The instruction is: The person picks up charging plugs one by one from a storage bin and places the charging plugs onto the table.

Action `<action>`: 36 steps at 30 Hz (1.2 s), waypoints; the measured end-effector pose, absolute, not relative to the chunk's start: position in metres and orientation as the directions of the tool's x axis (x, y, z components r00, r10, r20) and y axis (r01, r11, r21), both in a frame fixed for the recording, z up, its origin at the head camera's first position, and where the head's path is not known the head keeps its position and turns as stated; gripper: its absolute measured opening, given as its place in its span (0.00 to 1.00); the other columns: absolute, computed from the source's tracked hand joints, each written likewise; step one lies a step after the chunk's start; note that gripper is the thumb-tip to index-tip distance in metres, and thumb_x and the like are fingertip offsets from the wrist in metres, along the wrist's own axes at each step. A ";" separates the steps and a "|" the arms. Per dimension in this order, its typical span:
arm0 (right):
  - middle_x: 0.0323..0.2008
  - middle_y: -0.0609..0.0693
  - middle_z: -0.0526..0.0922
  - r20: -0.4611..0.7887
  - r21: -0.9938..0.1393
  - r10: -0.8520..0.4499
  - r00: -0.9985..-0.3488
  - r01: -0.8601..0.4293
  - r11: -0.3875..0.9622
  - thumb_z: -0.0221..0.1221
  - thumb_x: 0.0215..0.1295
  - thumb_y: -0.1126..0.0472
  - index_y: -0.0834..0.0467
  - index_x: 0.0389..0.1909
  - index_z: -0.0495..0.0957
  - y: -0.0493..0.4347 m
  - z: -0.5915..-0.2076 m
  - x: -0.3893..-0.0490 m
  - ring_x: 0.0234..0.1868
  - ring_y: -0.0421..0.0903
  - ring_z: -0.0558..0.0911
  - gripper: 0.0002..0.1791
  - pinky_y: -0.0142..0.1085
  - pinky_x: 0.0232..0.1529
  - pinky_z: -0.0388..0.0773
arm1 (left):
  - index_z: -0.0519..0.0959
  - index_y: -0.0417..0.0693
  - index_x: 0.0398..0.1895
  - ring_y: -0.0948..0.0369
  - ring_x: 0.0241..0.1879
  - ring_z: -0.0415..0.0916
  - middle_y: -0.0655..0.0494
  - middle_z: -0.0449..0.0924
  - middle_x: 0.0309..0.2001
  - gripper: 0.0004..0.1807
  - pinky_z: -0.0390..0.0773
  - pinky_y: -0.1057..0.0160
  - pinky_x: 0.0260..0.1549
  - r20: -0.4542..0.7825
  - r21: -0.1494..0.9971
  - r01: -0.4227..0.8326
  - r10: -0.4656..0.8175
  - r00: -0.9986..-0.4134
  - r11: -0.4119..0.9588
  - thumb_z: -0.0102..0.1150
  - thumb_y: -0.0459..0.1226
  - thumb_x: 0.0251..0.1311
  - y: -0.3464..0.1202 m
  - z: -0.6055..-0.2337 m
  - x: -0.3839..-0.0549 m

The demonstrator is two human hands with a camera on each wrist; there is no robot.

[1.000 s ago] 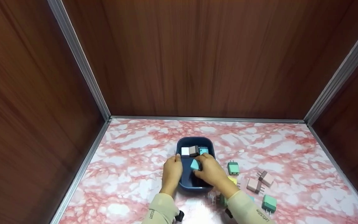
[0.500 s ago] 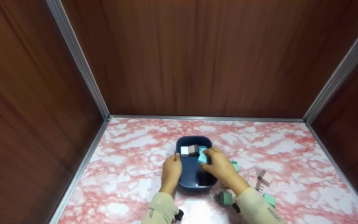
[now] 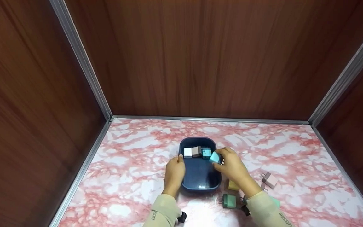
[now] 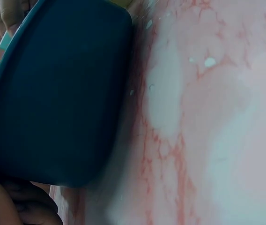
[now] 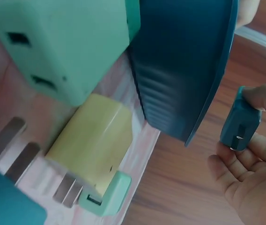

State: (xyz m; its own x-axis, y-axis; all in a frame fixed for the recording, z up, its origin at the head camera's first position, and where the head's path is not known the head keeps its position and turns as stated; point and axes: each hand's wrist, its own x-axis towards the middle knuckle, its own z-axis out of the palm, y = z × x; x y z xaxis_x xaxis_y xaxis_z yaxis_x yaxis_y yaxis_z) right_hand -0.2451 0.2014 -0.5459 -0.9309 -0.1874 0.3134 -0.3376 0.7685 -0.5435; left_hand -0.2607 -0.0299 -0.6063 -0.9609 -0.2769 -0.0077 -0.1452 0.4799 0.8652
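Note:
A dark blue bin [image 3: 200, 176] stands on the table, with my left hand [image 3: 174, 173] gripping its left rim. Along its far end sit a white charger plug [image 3: 187, 153], a beige-and-dark one [image 3: 196, 151] and a light blue one [image 3: 206, 153]. My right hand [image 3: 232, 162] pinches another light blue charger plug [image 3: 215, 157] above the bin's right rim. From the right wrist, that held charger plug [image 5: 240, 121] appears between thumb and fingers, apart from the bin wall [image 5: 180, 61]. The left wrist view mostly takes in the bin's outer side [image 4: 62, 93].
Right of the bin lie a yellow charger plug [image 3: 233, 185], a green one [image 3: 229, 201] and a pink one [image 3: 270, 180]. Another green plug [image 3: 275, 201] is partly behind the right sleeve. Wood-grain walls [image 3: 200, 63] enclose the marbled table [image 3: 131, 170].
My right hand has carried the light blue charger plug rightward, from over the bin's middle to its right rim. The left hand stays on the left rim.

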 end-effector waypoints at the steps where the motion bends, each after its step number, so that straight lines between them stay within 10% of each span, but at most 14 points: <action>1: 0.47 0.51 0.80 0.314 -0.544 -0.180 -0.932 -0.332 0.771 0.74 0.54 0.59 0.61 0.53 0.82 0.204 -0.546 -0.245 0.41 0.45 0.80 0.25 0.42 0.44 0.80 | 0.73 0.53 0.22 0.55 0.25 0.70 0.53 0.71 0.23 0.24 0.67 0.57 0.26 -0.008 0.865 -0.146 -0.278 -0.960 0.480 0.45 0.52 0.78 -0.030 -0.606 -0.261; 36: 0.50 0.61 0.78 0.213 -0.567 -0.033 -0.977 -0.151 0.810 0.69 0.62 0.59 0.67 0.58 0.77 0.274 -0.557 -0.248 0.49 0.56 0.81 0.26 0.53 0.52 0.79 | 0.71 0.53 0.20 0.54 0.28 0.73 0.52 0.75 0.24 0.25 0.68 0.56 0.27 0.005 0.843 -0.148 -0.283 -0.959 0.517 0.45 0.52 0.77 -0.029 -0.605 -0.262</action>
